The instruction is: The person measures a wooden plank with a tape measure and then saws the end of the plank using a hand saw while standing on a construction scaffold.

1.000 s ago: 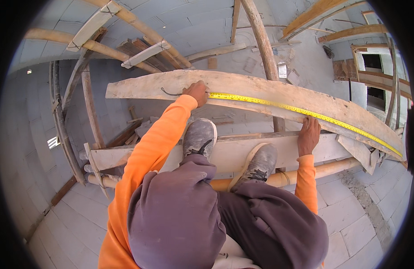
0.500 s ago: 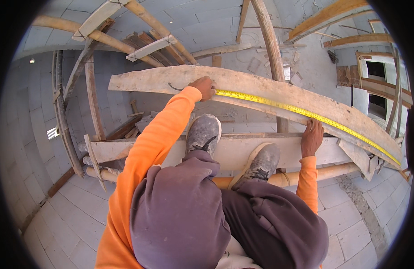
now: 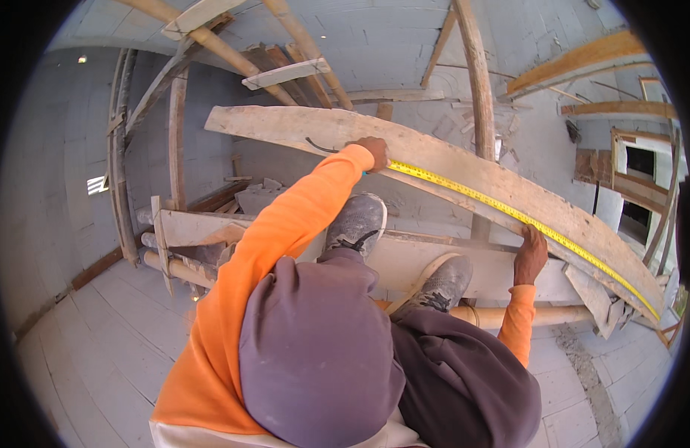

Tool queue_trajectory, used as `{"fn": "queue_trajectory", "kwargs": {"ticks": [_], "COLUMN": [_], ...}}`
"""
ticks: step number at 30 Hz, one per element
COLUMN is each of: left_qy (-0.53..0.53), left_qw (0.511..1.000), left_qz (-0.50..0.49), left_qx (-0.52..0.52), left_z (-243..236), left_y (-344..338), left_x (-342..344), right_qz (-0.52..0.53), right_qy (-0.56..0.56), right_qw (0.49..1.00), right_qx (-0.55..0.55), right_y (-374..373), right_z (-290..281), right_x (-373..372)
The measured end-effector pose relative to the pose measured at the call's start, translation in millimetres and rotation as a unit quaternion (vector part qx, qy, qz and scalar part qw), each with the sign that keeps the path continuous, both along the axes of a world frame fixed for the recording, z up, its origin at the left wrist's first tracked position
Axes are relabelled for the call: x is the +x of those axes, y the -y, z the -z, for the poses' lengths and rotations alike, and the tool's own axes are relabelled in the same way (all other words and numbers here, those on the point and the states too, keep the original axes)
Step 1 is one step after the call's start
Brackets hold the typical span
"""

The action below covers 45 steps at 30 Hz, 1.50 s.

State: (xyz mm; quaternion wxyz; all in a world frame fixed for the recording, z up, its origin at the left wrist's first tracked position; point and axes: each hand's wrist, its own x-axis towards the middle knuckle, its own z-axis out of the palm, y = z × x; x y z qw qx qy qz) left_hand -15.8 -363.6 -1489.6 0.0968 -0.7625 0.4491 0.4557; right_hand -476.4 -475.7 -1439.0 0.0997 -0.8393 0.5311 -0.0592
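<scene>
Yr L hand [image 3: 372, 152] curled tight on tape [image 3: 478, 198]; R hand [image 3: 531, 256] half-curled at plank [image 3: 464, 169] edge, hold unclear. Pull tape taut & flat.

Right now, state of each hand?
Left hand: closed, holding the yellow tape at its left end, against the plank.
Right hand: at the plank's near edge, beside the tape; can't tell whether gripping.
</scene>
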Motion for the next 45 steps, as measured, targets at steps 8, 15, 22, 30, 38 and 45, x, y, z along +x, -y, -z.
{"fn": "queue_trajectory", "kwargs": {"ticks": [8, 15, 22, 30, 38, 45], "left_qy": [0.059, 0.059, 0.07, 0.072, 0.073, 0.073], "left_qw": [0.998, 0.995, 0.996, 0.995, 0.995, 0.996], "left_qz": [-0.033, -0.079, -0.06, -0.065, -0.06, -0.056], "left_qx": [-0.018, 0.018, -0.008, -0.007, -0.013, -0.011], "left_z": [-21, -41, -64, -59, -59, -54], "left_y": [-23, -30, -28, -23, -27, -26], "left_x": [-2, -17, -18, -17, -19, -22], "right_qz": [-0.055, -0.049, -0.035, -0.047, -0.051, -0.042], "right_qy": [-0.036, -0.082, -0.084, -0.05, -0.075, -0.084], "right_qw": [0.998, 0.991, 0.991, 0.996, 0.995, 0.993], "right_qx": [0.023, 0.09, 0.094, 0.055, 0.043, 0.072], "right_y": [-4, -13, -10, -11, -11, -11], "right_z": [4, -14, -28, -18, -14, -16], "right_x": [4, 7, 17, 7, 8, 8]}}
